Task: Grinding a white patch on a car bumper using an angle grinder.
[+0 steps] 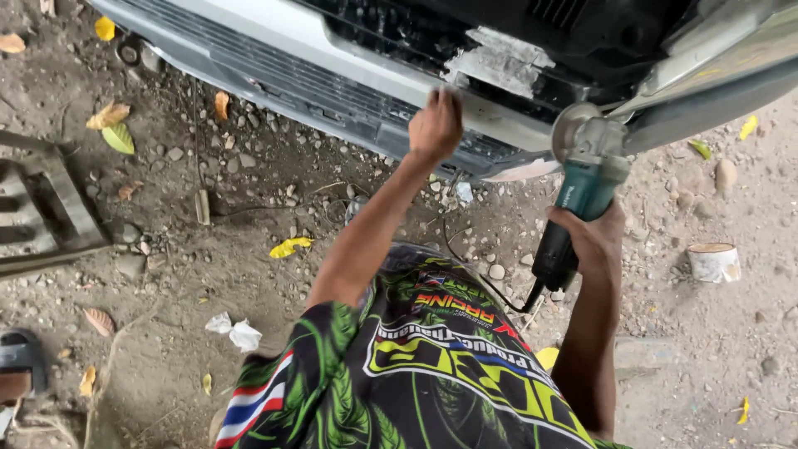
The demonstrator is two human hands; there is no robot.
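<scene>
I see a silver-grey car bumper [349, 79] stretched across the top of the view, smooth painted metal or plastic with long horizontal ribs, and a patch [499, 62] near its middle where the paint is scraped to a rough, pale, flaky surface. Behind it the dark engine bay shows black moulded parts. Below lies the ground [208, 274], dry packed dirt strewn with small stones, yellow and brown fallen leaves and a crumpled white scrap of paper [235, 331].

My lap is covered by a glossy printed garment [407, 366] in green, black and yellow.

My right hand [594, 237] is clamped around the body of an angle grinder [582, 187], fingers wrapped fully round its teal plastic housing; the black rear grip and cable trail down toward me. The grinder's grey metal head and round disc guard sit right against the lower edge of the bumper, just right of the scraped patch.

My left hand [435, 125] is loosely curled, not holding anything, its fingertips pressed against the bumper's edge just below the scraped patch. The two hands are apart, with the left near the grinder head.

A small pale cylindrical tub [713, 262] stands on the dirt at the right.
</scene>
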